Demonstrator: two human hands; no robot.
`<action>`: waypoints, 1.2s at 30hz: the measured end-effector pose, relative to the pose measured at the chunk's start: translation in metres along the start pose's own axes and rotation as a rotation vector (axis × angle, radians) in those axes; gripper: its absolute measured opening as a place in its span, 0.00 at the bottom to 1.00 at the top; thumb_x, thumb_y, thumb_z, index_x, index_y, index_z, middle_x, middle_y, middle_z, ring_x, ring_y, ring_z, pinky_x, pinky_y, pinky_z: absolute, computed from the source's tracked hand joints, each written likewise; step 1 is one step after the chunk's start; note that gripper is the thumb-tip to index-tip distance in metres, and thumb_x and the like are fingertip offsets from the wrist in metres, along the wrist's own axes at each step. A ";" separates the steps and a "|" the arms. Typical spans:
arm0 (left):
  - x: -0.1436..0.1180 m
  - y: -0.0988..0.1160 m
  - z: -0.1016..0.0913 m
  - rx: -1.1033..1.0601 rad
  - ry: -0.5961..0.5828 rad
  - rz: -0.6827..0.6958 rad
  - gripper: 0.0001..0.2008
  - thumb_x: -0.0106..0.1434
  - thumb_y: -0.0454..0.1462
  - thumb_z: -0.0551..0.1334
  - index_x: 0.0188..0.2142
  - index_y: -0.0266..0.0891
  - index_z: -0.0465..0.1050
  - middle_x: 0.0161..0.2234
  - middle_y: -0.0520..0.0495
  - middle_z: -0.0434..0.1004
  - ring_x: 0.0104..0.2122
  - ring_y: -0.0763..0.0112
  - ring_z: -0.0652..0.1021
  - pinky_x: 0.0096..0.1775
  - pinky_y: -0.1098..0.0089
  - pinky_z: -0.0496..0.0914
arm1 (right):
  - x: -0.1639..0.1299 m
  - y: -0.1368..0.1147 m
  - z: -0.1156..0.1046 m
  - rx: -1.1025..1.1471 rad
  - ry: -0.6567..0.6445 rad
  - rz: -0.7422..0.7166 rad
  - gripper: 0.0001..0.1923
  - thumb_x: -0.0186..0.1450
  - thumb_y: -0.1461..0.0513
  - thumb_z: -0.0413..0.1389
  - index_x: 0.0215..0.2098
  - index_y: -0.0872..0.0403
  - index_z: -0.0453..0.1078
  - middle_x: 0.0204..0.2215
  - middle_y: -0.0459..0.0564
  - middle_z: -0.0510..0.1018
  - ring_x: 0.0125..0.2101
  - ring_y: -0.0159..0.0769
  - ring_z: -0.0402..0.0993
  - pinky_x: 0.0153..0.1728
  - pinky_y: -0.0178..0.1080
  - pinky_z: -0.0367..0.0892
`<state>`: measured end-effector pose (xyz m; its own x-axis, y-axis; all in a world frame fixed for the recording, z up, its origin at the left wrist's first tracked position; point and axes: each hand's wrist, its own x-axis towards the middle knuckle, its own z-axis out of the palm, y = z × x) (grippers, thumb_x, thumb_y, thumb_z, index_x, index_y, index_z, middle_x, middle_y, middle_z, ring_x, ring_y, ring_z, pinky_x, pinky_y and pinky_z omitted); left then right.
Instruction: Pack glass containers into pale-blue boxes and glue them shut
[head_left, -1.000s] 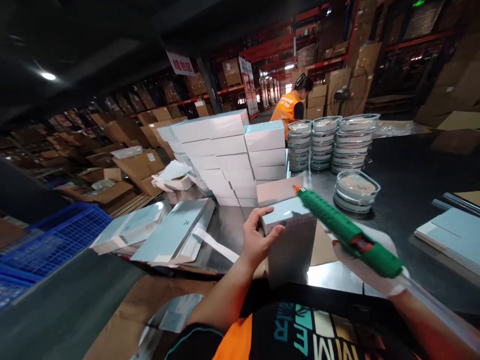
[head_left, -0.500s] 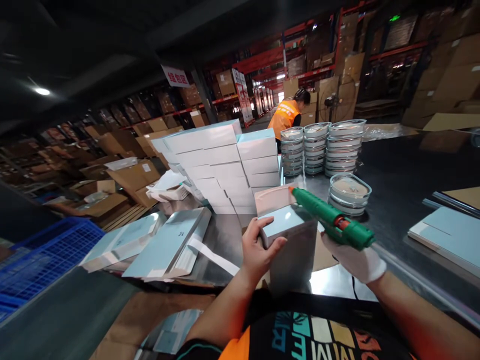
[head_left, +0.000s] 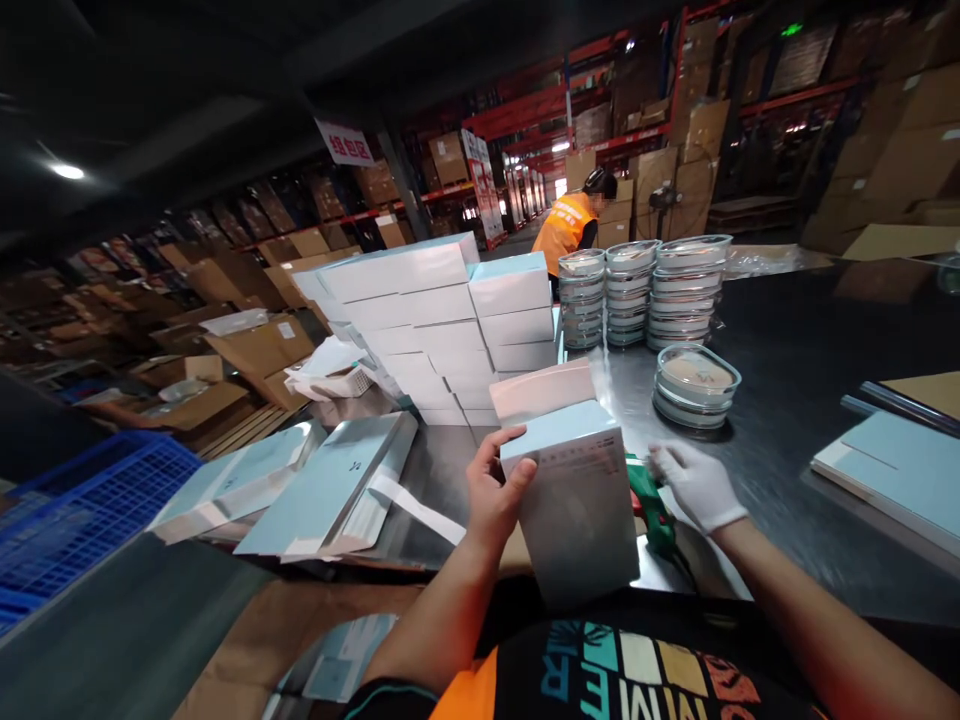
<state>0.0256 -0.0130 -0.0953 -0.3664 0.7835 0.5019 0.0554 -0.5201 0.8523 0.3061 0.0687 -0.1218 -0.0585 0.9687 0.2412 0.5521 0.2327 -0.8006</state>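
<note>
My left hand (head_left: 496, 490) grips a pale blue-and-grey cardboard box (head_left: 574, 510) at its upper left edge, thumb in front and fingers over the top. The box stands tilted near the table's front edge, and a pinkish flap (head_left: 544, 390) rises behind its top. Partly hidden behind the box's right side, a green glue gun (head_left: 658, 520) rests low by the table. My right hand (head_left: 697, 485), in a white glove, hovers just right of the gun with loosely bent fingers and nothing in them.
White boxes (head_left: 442, 330) are stacked behind. Several stacks of round clear-lidded containers (head_left: 686, 300) stand at the back right, with a shorter stack (head_left: 696, 385) nearer. Flat blue cartons (head_left: 330, 480) lie left, more sheets (head_left: 892, 470) right. A person in an orange vest (head_left: 566, 230) bends beyond the table.
The glue gun has left my right hand and now lies lower, behind the box. My right hand is empty. The box has tipped so more of its front face shows.
</note>
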 end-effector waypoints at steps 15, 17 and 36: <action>0.008 -0.017 0.004 -0.099 -0.245 0.477 0.25 0.65 0.47 0.77 0.59 0.50 0.77 0.51 0.44 0.80 0.57 0.58 0.82 0.59 0.57 0.75 | -0.012 -0.052 -0.006 0.472 -0.246 -0.526 0.25 0.63 0.45 0.73 0.52 0.48 0.80 0.66 0.58 0.78 0.65 0.54 0.75 0.66 0.55 0.71; 0.012 -0.014 0.000 -0.010 -0.351 0.529 0.17 0.68 0.46 0.74 0.54 0.47 0.82 0.53 0.41 0.81 0.59 0.54 0.81 0.60 0.52 0.75 | -0.018 -0.051 -0.006 0.458 -0.230 -0.638 0.13 0.71 0.53 0.68 0.53 0.44 0.81 0.65 0.54 0.78 0.65 0.49 0.76 0.67 0.53 0.71; 0.073 0.085 -0.031 0.606 -0.754 0.479 0.34 0.65 0.44 0.74 0.69 0.50 0.71 0.64 0.38 0.78 0.61 0.48 0.79 0.65 0.48 0.72 | 0.080 -0.001 -0.033 -0.214 -0.096 -0.590 0.41 0.78 0.42 0.48 0.81 0.55 0.52 0.78 0.63 0.58 0.77 0.55 0.55 0.75 0.57 0.56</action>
<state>-0.0246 -0.0107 0.0090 0.4707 0.6583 0.5874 0.5674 -0.7357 0.3699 0.3281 0.1431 -0.0834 -0.4722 0.6885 0.5505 0.5576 0.7170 -0.4183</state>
